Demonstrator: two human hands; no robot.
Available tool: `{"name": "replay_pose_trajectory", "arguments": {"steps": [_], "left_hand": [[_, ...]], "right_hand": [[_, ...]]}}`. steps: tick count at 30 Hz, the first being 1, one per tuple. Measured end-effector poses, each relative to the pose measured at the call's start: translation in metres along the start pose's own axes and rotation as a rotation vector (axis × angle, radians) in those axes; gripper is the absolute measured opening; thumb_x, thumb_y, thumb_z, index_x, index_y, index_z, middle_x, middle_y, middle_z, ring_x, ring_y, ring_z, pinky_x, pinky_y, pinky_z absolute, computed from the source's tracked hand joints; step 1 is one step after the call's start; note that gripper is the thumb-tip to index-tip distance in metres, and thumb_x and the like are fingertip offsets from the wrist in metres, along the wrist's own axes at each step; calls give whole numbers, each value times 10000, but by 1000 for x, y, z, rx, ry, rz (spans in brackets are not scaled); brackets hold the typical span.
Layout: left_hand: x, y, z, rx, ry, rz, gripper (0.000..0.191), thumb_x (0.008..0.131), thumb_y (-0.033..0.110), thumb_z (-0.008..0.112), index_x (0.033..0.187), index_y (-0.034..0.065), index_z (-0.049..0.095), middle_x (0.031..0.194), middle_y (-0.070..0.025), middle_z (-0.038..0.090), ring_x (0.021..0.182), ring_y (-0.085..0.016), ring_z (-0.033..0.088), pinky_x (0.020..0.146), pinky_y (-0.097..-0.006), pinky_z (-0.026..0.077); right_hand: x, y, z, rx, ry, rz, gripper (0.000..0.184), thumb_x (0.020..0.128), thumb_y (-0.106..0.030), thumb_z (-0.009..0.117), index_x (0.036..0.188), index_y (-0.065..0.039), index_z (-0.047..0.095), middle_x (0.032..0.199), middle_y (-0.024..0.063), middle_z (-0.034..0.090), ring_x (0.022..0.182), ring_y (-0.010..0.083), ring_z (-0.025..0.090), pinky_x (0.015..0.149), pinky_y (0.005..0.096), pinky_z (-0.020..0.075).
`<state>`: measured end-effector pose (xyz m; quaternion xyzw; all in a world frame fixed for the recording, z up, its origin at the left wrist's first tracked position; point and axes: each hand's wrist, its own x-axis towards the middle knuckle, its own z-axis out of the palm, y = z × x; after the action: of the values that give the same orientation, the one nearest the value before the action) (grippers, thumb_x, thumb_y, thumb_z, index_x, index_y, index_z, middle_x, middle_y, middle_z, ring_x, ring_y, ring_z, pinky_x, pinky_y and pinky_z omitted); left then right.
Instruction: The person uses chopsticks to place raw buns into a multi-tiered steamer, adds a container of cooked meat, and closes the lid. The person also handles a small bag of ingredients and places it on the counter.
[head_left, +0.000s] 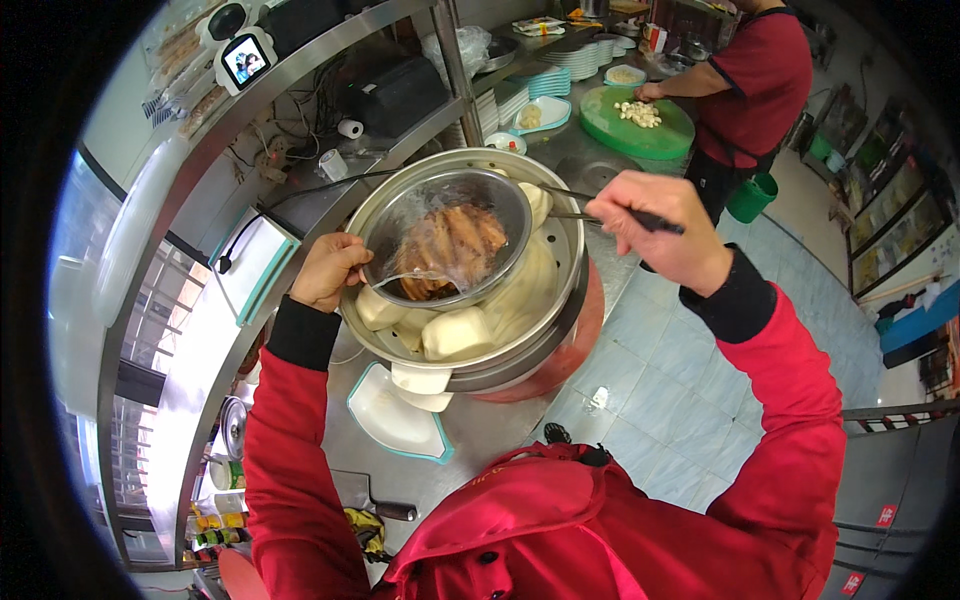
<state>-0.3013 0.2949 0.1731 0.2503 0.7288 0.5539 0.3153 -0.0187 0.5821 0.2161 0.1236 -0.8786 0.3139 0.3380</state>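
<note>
My left hand (330, 270) pinches the left rim of a stainless steel bowl (375, 225), thumb on top. Slices of browned meat (454, 244) fill the bowl under what looks like clear, wrinkled plastic film. The bowl sits tilted in a round metal steamer (574, 277), among pale steamed buns (457, 334). In my right hand (664, 217) are metal tongs (566, 216) with a black grip. Their arms reach left to a bun (536, 202) beside the bowl's right rim; whether they touch it is unclear.
A white dish with a turquoise rim (397, 412) lies by the steamer's near side. A cleaver (375, 502) rests on the steel counter, near my body. Beyond, a co-worker (765, 82) stands at a green chopping board (630, 139) bearing pale chopped pieces. Stacked plates (547, 79) line the back.
</note>
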Motion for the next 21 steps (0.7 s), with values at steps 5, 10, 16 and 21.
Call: {"name": "replay_pose_trajectory", "arguments": {"steps": [5,10,16,21], "left_hand": [[0,-2,8,-3,-36,-19,45,802,50,595,775,33,564,663,-2,554,491,-54,467,427,-181,326],[2,1,9,155,-45,-7,116,811,70,612,712,43,558,608,9,536,470,-57,457,424,-193,319],[0,5,16,122,38,12,138,773,54,601,643,49,555,584,24,492,466,-57,444,420,-196,319],[-2,8,12,92,60,15,141,773,52,600,638,48,558,591,8,513,471,-62,459,425,-195,332]], "right_hand": [[-11,11,12,65,-7,92,89,873,-64,606,851,22,596,723,87,532,553,174,548,505,284,439],[-12,-40,-40,280,277,439,139,918,-98,545,873,18,608,697,65,611,489,58,523,454,207,429],[-6,-75,-40,284,65,322,206,880,-99,564,738,48,589,665,112,623,474,124,583,465,237,461],[7,-90,-52,311,209,151,254,863,-130,537,690,49,589,604,129,596,370,116,501,371,221,402]]}}
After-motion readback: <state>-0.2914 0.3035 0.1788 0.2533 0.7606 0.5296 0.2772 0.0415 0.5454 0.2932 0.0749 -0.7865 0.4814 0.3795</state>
